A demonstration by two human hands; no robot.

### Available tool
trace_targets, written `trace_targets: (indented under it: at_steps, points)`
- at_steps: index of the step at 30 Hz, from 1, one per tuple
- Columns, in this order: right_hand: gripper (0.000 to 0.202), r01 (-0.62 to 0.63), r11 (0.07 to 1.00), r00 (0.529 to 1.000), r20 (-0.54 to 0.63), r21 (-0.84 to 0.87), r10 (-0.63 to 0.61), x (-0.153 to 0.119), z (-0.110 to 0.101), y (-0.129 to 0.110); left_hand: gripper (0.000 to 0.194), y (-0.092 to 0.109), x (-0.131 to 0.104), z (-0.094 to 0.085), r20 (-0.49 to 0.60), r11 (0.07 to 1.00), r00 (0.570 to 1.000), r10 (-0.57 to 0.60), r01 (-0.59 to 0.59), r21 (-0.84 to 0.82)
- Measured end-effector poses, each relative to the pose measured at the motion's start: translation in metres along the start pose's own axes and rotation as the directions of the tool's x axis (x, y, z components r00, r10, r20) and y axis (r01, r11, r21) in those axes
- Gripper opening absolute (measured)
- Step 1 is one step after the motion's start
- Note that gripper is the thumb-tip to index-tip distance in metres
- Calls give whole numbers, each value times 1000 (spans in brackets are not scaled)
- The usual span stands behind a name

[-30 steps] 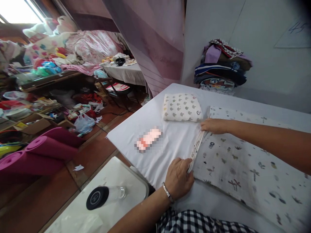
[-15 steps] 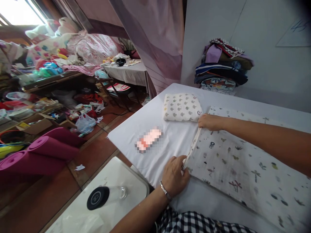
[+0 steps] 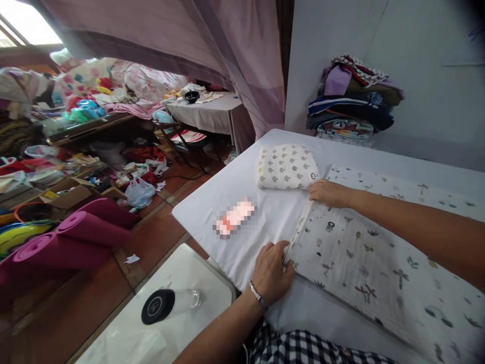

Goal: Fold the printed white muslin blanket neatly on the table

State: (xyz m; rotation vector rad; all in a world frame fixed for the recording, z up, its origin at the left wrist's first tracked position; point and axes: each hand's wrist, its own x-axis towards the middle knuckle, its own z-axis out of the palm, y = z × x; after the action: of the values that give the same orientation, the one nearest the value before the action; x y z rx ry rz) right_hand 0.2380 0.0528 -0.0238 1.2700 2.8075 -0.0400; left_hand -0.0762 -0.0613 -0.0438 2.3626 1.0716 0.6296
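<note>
A white cloth printed with palm trees and small plants (image 3: 364, 253) lies folded flat on the white-covered table (image 3: 204, 202). At its near left corner my left hand (image 3: 273, 270), with a silver bracelet on the wrist, pinches the edge. My right hand (image 3: 328, 193) is closed on the far end of that same left edge. Just beyond the right hand sits a folded cloth with grey prints (image 3: 286, 167). A blurred-out pinkish object (image 3: 235, 217) rests on the table, left of both hands.
Lower left, a white side table (image 3: 182, 263) bears a clear bottle with a black cap (image 3: 158, 307). Folded clothes (image 3: 352, 101) are stacked by the wall. Pink rolled mats (image 3: 83, 227), boxes and bags crowd the floor at left, beyond which a curtain (image 3: 250, 60) hangs.
The view has shifted slightly, so the room appears a little further right. Both hands keep their hold on the cloth's edge, which looks almost unmoved.
</note>
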Motion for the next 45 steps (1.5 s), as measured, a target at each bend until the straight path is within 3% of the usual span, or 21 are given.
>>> trace_targets:
  at_steps: [19, 31, 38, 45]
  points:
    - [28, -1, 999, 999, -54, 33, 3, 8, 10, 1, 39, 1, 0, 0, 7, 999, 1000, -19, 19, 42]
    - [26, -12, 999, 1000, -23, 40, 13, 9, 15, 2, 37, 5, -1, -3, -14, 997, 1000, 3, -2, 78]
    - [25, -48, 998, 999, 1, 51, 48, 10, 15, -1, 41, 2, 2, 2, 49, 990, 998, -49, 42, 138]
    - [33, -32, 999, 992, -121, 10, 33, -8, 17, -3, 41, 3, -1, -1, 37, 987, 999, 30, -35, 159]
